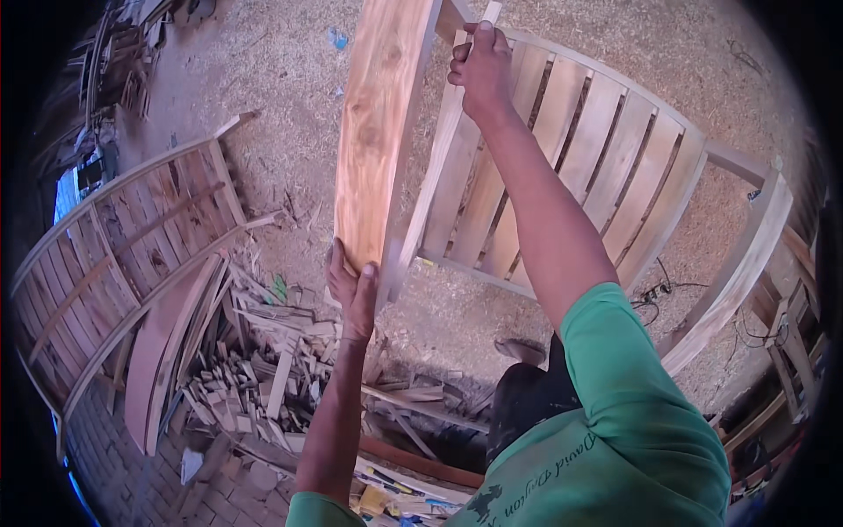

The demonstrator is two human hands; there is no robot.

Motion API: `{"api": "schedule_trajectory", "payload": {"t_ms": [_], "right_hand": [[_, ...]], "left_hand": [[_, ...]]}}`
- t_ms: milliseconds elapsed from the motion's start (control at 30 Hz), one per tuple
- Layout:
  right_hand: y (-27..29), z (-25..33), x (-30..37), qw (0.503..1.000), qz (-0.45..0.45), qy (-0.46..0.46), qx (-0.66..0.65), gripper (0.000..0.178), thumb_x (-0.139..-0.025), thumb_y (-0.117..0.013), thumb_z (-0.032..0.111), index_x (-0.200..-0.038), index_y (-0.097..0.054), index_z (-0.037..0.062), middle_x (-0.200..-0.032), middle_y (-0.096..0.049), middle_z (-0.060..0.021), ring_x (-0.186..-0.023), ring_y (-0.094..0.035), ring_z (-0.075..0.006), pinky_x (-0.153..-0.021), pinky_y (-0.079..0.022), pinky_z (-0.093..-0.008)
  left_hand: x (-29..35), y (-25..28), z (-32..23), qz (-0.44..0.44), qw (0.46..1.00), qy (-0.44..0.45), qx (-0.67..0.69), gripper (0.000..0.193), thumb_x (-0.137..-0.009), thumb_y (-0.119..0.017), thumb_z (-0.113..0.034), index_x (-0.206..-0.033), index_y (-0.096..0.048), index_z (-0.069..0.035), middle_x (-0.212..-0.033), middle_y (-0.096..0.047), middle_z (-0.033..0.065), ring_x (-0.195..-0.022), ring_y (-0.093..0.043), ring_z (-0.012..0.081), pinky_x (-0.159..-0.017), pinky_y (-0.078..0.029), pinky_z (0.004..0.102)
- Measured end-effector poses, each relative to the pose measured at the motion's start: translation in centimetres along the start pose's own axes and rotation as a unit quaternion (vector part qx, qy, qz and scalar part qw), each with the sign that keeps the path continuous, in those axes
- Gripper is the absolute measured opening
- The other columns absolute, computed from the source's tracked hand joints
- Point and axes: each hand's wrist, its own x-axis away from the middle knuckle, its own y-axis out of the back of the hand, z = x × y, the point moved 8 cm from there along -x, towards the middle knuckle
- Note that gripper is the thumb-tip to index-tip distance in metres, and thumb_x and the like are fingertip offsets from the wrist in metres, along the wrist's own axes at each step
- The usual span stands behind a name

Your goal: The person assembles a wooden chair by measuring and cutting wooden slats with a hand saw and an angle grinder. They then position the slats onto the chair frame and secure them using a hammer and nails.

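A wide, knotty wooden board point(364, 123) rises through the middle of the view. My left hand point(354, 290) grips its near end, thumb on the face and fingers at the left edge. Farther up and to the right, my right hand point(485, 70) is closed round a pale thin wooden strip point(439, 158), whose tip pokes out above the fingers. Beside the strip lies a slatted wooden frame point(584, 114) with gaps between its slats. My right forearm passes over the slats and hides part of them. Whether the board is joined to the frame I cannot tell.
Another slatted wooden panel point(132, 255) leans at the left. Below it, a heap of wood offcuts point(255, 378) covers the ground. A thick wooden end piece point(738, 272) stands at the right, near a dark cable point(654, 294). Sawdust covers the floor point(263, 79).
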Motion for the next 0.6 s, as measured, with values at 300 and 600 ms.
{"api": "schedule_trajectory", "payload": {"t_ms": [300, 600], "right_hand": [[-0.3, -1.4, 0.2, 1.000, -0.014, -0.001, 0.005, 0.038, -0.118, -0.041, 0.039, -0.128, -0.055, 0.0053, -0.074, -0.052, -0.0038, -0.055, -0.044, -0.0124, -0.048, -0.036, -0.0299], [-0.9, -2.7, 0.0, 1.000, -0.015, -0.005, -0.003, 0.037, -0.118, -0.043, 0.040, -0.125, -0.057, 0.0067, -0.072, -0.054, -0.0029, -0.054, -0.049, -0.0130, -0.047, -0.040, -0.0310]], "left_hand": [[0.0, 0.3, -0.3, 0.039, 0.987, 0.022, 0.157, 0.087, -0.105, -0.069, -0.028, -0.171, -0.022, 0.005, -0.171, -0.028, 0.0221, -0.160, -0.028, 0.0328, -0.133, -0.019, 0.0434], [-0.6, 0.2, -0.4, 0.042, 0.990, 0.008, 0.135, 0.092, -0.106, -0.071, -0.038, -0.169, -0.022, 0.008, -0.171, -0.028, 0.0250, -0.159, -0.029, 0.0340, -0.133, -0.020, 0.0438]]}}
